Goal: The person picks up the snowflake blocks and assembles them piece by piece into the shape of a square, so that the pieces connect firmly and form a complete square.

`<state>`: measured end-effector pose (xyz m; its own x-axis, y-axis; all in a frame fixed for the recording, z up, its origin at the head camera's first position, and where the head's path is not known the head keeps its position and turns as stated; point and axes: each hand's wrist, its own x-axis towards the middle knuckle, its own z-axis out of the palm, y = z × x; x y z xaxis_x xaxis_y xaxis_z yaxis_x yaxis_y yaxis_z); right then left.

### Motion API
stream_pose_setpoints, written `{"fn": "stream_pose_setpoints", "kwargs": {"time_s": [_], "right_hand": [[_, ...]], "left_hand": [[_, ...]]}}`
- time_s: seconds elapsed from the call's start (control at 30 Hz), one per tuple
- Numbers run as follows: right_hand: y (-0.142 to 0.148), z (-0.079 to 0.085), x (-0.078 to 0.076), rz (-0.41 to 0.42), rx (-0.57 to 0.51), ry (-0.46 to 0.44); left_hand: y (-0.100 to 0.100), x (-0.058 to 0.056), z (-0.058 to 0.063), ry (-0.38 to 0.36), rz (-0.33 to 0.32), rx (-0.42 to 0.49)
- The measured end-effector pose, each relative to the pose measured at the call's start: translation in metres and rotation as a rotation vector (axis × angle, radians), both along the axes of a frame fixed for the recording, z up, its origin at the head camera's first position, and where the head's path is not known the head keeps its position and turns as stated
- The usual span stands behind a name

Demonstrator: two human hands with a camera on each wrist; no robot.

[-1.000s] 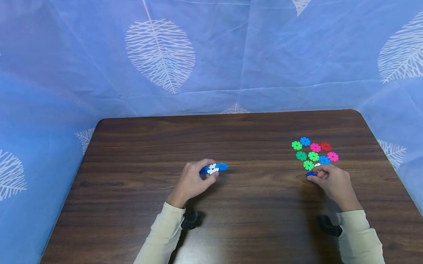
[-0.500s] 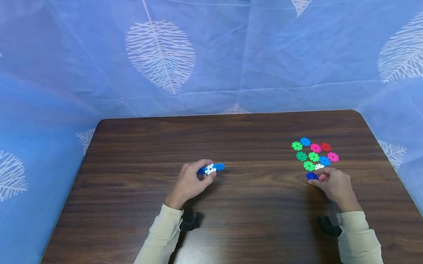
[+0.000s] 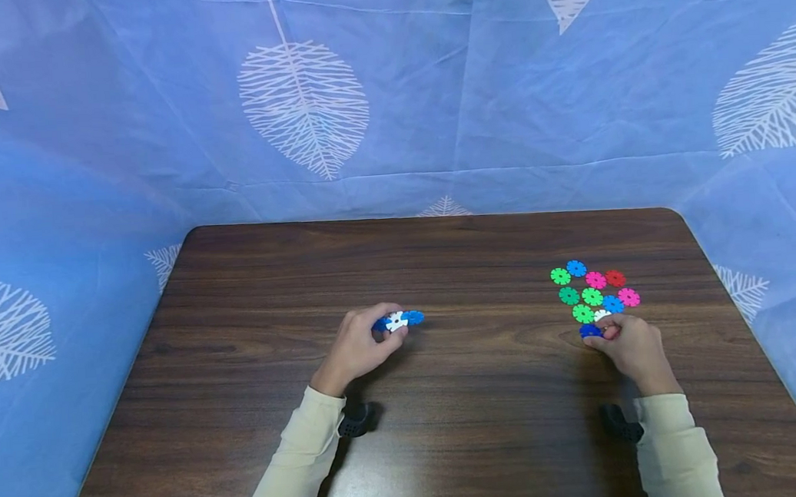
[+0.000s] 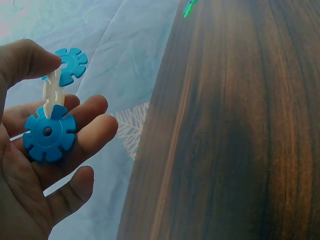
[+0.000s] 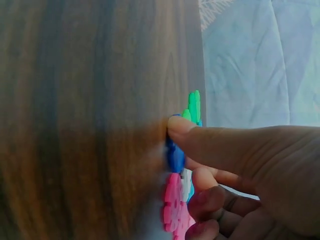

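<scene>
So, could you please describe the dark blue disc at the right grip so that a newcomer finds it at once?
On the brown table, go to the group of colourful discs at the right. At the group's near edge, the right grip touches the dark blue disc. It is clearly darker than the two other blue discs there.

I work in a curtained tabletop booth, shown by a dark wood-grain table (image 3: pixel 487 427) with blue cloth (image 3: pixel 414 86) bearing white leaf prints (image 3: pixel 305 109) hung around it. I cannot tell the wider building's kind.
</scene>
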<state>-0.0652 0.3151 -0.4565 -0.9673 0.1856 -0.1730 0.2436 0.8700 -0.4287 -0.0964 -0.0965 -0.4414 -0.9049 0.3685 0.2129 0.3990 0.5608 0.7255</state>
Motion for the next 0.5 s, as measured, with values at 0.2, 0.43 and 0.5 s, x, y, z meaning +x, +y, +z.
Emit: {"fn": "stream_pose_setpoints", "kwargs": {"time_s": [0.2, 0.43, 0.5], "right_hand": [[-0.0028, -0.0002, 0.0000, -0.013, -0.006, 0.012], [-0.0078, -0.0017, 0.0034, -0.045, -0.037, 0.072], [-0.0088, -0.0010, 0.0033, -0.038, -0.035, 0.110]], "left_hand": [[-0.0003, 0.0014, -0.0007, 0.005, 0.001, 0.019], [-0.0009, 0.0022, -0.0033, -0.002, -0.028, 0.060], [-0.0012, 0.0018, -0.0035, 0.002, -0.028, 0.067]]}}
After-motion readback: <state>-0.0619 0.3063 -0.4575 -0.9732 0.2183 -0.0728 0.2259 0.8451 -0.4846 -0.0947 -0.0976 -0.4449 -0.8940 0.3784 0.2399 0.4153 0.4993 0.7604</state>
